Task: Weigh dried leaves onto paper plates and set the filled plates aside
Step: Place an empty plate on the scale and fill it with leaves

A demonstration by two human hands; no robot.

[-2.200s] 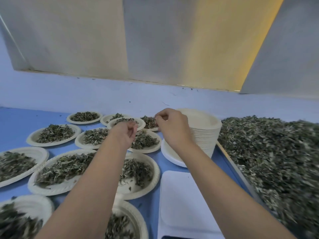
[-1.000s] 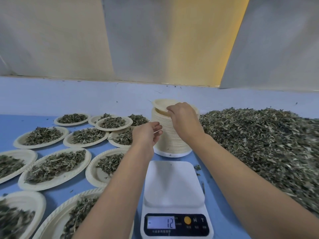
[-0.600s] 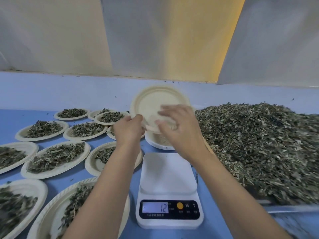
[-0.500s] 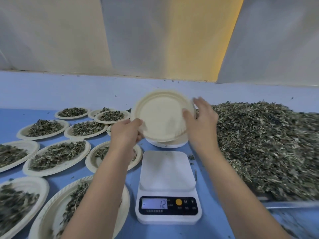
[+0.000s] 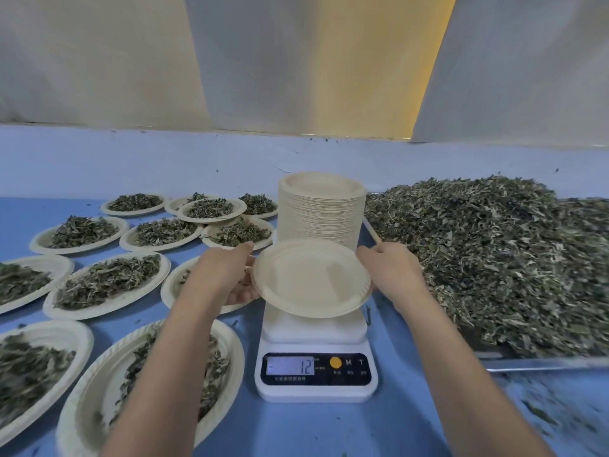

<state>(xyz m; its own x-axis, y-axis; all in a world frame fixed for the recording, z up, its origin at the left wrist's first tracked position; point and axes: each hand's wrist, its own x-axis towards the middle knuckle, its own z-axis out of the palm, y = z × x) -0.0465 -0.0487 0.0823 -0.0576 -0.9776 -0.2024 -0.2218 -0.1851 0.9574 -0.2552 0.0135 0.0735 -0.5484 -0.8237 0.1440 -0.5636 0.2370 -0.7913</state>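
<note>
An empty paper plate (image 5: pixel 311 278) hangs level just above the platform of the white digital scale (image 5: pixel 314 374), whose display reads -12. My left hand (image 5: pixel 227 275) grips the plate's left rim and my right hand (image 5: pixel 389 268) grips its right rim. Behind it stands a tall stack of empty plates (image 5: pixel 321 209). A big heap of dried leaves (image 5: pixel 494 255) fills a metal tray on the right.
Several filled plates (image 5: pixel 108 282) cover the blue table (image 5: pixel 329 430) to the left, reaching the near left corner. The metal tray's front edge (image 5: pixel 543 362) runs along the right. A pale wall rises behind the table.
My hands pulled one plate off the stack, turned it flat and brought it down to just above the scale. My view has dropped toward the scale.
</note>
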